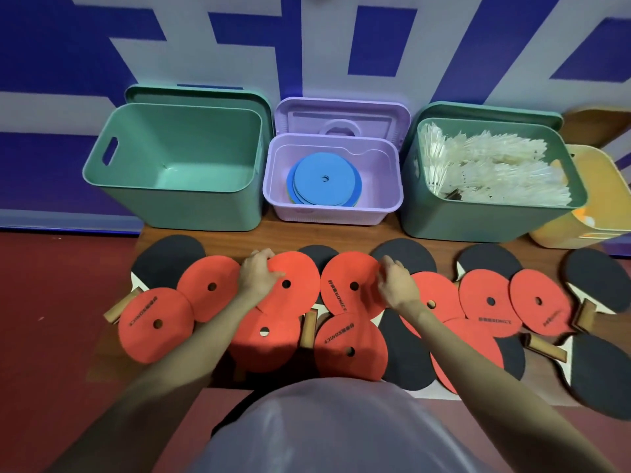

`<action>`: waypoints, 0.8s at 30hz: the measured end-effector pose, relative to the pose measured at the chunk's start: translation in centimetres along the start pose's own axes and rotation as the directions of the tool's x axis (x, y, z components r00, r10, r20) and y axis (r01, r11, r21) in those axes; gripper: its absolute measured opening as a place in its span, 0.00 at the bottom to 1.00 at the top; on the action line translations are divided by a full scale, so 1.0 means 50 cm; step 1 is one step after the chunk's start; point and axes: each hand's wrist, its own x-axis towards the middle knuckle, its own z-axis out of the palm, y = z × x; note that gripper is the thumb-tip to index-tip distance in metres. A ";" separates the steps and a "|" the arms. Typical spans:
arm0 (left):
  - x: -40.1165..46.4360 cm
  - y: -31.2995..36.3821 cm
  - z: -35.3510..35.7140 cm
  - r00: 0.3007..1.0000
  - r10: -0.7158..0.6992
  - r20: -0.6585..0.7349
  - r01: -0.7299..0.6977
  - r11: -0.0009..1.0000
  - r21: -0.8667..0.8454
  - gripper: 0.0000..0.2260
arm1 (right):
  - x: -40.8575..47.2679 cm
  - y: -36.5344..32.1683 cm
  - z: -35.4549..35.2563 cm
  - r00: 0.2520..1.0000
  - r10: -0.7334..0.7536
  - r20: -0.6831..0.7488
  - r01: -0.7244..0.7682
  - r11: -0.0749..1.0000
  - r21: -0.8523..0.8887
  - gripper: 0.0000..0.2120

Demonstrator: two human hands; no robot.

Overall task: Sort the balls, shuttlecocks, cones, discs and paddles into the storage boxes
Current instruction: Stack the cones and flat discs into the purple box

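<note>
Both forearms reach forward from the near edge of the table (358,230), over a spread of red discs and black paddles that overlap along its near half. Left hand (257,274) lies on the upper left rim of a red disc (290,285) near the middle, fingers curled over the edge, seemingly gripping it. Right hand (396,281) sits at the right rim of the next red disc (351,285), fingers bent onto its edge; whether it pinches the disc or only touches it I cannot tell. More red discs (155,324) lie toward the left and right ends, several printed with dark lettering, all with a small centre hole. Black paddles (601,278) with wooden handles lie under and between them, one at the far right end. Along the far edge stand the boxes: an empty green box (177,206) at the left, a purple box (327,209) in the middle holding stacked blue discs (324,180), a second green box (478,220) at the right filled with white shuttlecocks (495,169), and a yellow box (573,233) at the far right corner, partly cut off.
</note>
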 end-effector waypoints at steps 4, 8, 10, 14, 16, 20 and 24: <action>-0.033 0.008 -0.031 0.984 0.177 0.019 -0.174 0.979 -0.108 0.09 | -0.015 -0.017 -0.037 0.987 -0.150 -0.050 0.146 0.986 -0.080 0.05; -0.067 0.001 -0.050 0.970 0.243 0.018 -0.235 0.951 -0.201 0.05 | -0.045 -0.038 -0.067 0.914 -0.208 -0.348 0.258 0.961 0.104 0.08; -0.085 0.010 -0.052 0.979 0.205 -0.005 -0.198 0.938 -0.285 0.05 | -0.051 -0.050 -0.078 0.892 -0.150 -0.427 0.295 0.909 0.295 0.09; -0.104 0.036 -0.044 0.999 -0.006 -0.042 -0.017 0.843 -0.537 0.04 | -0.057 -0.075 -0.081 0.945 -0.091 -0.313 0.280 0.718 0.638 0.07; -0.113 0.057 -0.040 0.990 -0.134 0.042 0.122 0.671 -0.731 0.04 | -0.071 -0.089 -0.070 0.970 -0.082 -0.230 0.227 0.645 0.729 0.08; -0.140 0.105 -0.049 0.889 -0.287 0.357 0.431 0.256 -0.866 0.13 | -0.099 -0.099 -0.032 0.995 -0.041 -0.094 0.101 0.537 0.837 0.08; -0.163 0.108 -0.056 0.858 -0.123 0.498 0.513 0.163 -0.843 0.23 | -0.127 -0.105 0.001 0.999 0.035 0.039 -0.051 0.499 0.865 0.07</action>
